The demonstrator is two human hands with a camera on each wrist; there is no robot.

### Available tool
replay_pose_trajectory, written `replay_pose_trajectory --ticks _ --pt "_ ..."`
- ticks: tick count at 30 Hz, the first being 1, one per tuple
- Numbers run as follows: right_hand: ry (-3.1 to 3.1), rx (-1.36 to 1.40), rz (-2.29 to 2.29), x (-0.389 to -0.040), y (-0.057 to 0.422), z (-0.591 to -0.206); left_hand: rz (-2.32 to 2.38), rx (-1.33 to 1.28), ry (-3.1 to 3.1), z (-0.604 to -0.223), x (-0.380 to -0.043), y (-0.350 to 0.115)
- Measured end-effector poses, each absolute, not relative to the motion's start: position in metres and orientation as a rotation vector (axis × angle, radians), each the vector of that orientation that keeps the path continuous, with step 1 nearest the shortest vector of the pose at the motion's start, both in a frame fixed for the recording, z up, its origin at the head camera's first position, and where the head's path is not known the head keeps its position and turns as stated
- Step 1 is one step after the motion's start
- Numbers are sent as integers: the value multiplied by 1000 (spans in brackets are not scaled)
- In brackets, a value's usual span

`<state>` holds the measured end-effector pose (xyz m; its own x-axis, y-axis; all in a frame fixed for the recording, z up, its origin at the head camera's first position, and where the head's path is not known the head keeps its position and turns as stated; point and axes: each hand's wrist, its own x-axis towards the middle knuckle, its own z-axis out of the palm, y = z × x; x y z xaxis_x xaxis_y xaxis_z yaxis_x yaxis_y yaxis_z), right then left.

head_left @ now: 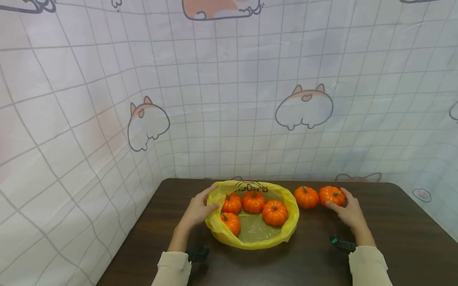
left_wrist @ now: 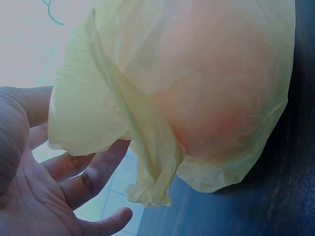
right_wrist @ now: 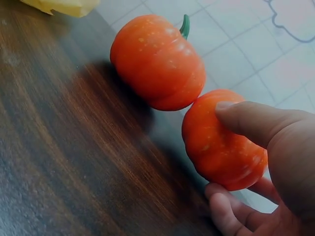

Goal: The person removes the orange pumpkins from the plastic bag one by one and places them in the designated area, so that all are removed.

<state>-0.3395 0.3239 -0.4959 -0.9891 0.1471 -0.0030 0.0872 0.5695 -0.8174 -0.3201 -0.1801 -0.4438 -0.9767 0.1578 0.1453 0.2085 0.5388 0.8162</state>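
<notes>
A yellow plastic bag stands on the table with its mouth spread wide. Several small orange pumpkins with green stems lie inside. At the bag's left rim is my left hand, thumb and fingers spread apart, with their tips over the rim. In the left wrist view a flap of the bag hides those tips. My right hand grips an orange pumpkin right of the bag, thumb on one side and fingers beneath. Another pumpkin sits beside it, between the held one and the bag.
The dark wooden table ends just behind the bag and pumpkins. A white grid-patterned sheet with corgi drawings hangs at the back and along the sides. Each wrist wears a black band.
</notes>
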Motion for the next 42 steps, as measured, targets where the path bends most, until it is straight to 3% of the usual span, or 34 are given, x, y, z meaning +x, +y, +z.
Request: replay_pose_trajectory --ticks 11,35,42 --pt "-2770 -255 1369 -342 326 -500 -1453 -327 -2722 -442 -319 -178" --pt "-2812 -74 1450 -344 341 -501 -1441 -316 -2728 -439 -317 -175" --pt "-2723 -112 1696 -339 348 -500 -1434 -302 -2729 -440 -318 -175"
